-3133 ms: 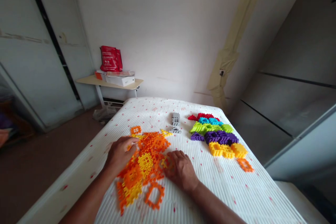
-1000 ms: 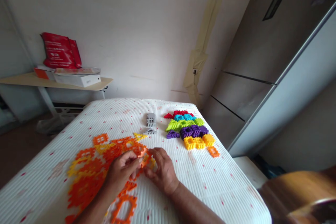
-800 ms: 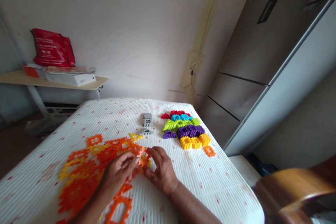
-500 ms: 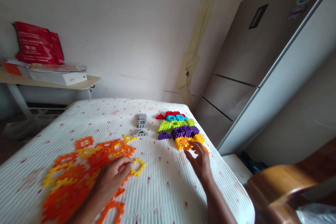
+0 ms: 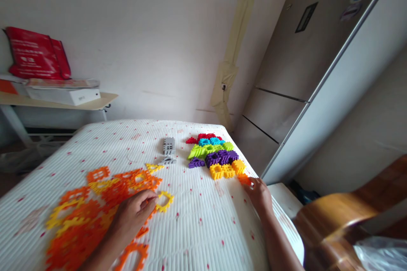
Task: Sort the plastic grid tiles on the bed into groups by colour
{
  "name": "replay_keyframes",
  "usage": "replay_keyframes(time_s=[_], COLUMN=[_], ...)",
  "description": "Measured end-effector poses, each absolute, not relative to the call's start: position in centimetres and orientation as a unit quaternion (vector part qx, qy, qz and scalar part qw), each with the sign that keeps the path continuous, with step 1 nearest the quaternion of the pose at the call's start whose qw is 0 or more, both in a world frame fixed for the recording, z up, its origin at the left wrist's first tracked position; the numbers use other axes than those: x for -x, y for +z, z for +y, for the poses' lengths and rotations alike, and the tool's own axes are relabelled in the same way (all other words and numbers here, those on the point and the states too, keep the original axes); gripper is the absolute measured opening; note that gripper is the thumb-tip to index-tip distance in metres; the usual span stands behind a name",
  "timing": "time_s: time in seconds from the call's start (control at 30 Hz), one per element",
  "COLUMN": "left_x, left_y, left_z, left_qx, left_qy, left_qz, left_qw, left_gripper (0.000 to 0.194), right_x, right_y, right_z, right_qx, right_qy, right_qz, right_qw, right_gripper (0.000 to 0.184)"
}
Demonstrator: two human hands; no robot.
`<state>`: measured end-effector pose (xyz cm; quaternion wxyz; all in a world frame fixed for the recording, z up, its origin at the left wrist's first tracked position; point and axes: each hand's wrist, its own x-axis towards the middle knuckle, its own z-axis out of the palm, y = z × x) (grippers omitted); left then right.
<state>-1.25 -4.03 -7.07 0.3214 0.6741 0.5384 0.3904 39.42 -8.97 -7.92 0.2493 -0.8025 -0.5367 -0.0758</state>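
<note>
My left hand (image 5: 135,209) is closed, with thumb and fingers pinching the edge of a yellow interlocking building tile (image 5: 172,198) that has a large opening. Under and beside that hand spreads a loose pile of orange and yellow tiles (image 5: 79,224). Over at the right edge of the bed, my right hand (image 5: 261,194) grips an orange interlocking tile (image 5: 243,178), its fingertips partly hidden. This tile is down beside the yellow stacks (image 5: 228,171). Behind these stand purple stacks (image 5: 222,156), lime green ones (image 5: 208,149), blue ones (image 5: 210,141) and red ones (image 5: 206,136).
Grey tiles (image 5: 169,146) stand stacked on the white, red-specked bed cover (image 5: 197,224). A red bag (image 5: 34,55) and boxes rest on a small table (image 5: 108,99) at left. Right of the bed are a grey fridge (image 5: 282,63) and a brown wooden chair (image 5: 333,216).
My right hand has moved from the pile to the sorted stacks, carrying an orange tile. My left hand now shows a yellow tile in its fingers. The view has turned right.
</note>
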Motion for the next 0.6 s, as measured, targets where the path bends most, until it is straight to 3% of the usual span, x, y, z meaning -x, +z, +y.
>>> replay_keyframes(time_s=[0.43, 0.6], left_x=[0.6, 1.4], left_y=[-6.0, -5.5], left_z=[-4.8, -4.5], left_qx=[-0.663, -0.655], left_qy=[0.420, 0.444], left_qz=[0.525, 0.528], left_qw=[0.329, 0.308], left_gripper=[0.021, 0.022], right_x=[-39.3, -39.6], right_y=[-8.0, -8.3], right_z=[-8.9, -9.0], right_qx=[0.810, 0.793], right_qy=[-0.089, -0.133], right_qz=[-0.538, -0.531], right_qw=[0.214, 0.267], right_gripper=[0.033, 0.041])
